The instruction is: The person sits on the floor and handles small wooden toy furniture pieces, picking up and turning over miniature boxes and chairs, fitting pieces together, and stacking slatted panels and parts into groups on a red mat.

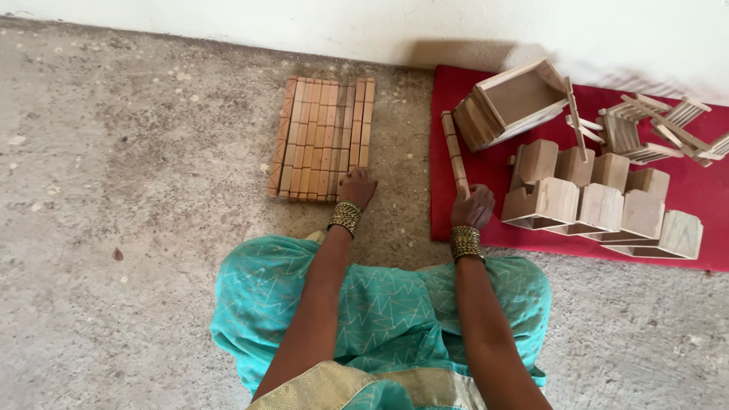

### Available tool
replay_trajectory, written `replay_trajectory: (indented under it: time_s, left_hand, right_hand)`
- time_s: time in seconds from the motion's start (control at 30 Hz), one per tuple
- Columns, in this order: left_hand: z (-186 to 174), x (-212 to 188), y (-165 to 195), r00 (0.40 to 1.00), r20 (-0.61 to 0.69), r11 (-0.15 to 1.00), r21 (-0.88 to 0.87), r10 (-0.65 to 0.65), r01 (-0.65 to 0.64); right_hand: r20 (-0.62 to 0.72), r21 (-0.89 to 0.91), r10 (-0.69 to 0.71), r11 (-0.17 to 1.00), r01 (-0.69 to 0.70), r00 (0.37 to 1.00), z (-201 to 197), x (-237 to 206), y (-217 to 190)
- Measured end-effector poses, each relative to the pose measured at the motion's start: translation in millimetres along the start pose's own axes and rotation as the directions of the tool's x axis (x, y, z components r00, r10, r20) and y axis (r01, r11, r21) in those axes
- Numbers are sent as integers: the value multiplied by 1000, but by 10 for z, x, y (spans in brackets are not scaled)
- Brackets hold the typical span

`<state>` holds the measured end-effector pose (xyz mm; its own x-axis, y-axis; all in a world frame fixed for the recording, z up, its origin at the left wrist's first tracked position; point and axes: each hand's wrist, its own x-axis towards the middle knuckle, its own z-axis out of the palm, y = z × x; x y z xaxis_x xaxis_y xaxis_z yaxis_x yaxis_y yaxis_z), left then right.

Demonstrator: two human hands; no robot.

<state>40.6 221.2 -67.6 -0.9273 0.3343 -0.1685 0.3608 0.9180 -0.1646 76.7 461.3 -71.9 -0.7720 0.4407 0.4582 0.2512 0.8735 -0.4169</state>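
Wooden stick [454, 152], pinched at its near end by the right hand [471, 206], could tip sideways; the left hand [357, 186] presses flat on the slat mat [323, 137].

Pale tan wooden strips [323, 139], upper centre, laid in rows like brickwork. Red mat [486, 171], upper right, under light beige wooden boxes [600, 201]. Grey speckled concrete floor [114, 228]. White wall [304, 23] along top. Turquoise garment [380, 304] with pale zigzag lines, gold border, bottom centre. Gold-and-dark bangles [346, 217] on both wrists.
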Motion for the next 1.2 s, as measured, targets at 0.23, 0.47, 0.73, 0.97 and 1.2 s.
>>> replay_trajectory:
  time_s: [0.23,0.47,0.73,0.97,1.2]
  left_hand:
    - [-38,72,52,973,-220,998,8,63,-62]
    - [-92,147,231,991,-71,994,-25,-112,110]
    - [-15,244,375,954,-44,948,-133,-296,288]
    - [-149,333,269,889,-365,950,-244,-275,194]
    - [-1025,253,-40,520,-846,983,-175,-121,-55]
  right_hand:
    - [41,119,2,993,-7,999,-9,-7,-58]
    - [101,139,18,990,-32,995,-11,-20,-24]
    - [190,208,37,975,-77,981,153,62,-47]
    - [186,304,13,950,-70,983,105,97,-60]
    - [122,429,-61,903,2,991,-158,-62,-162]
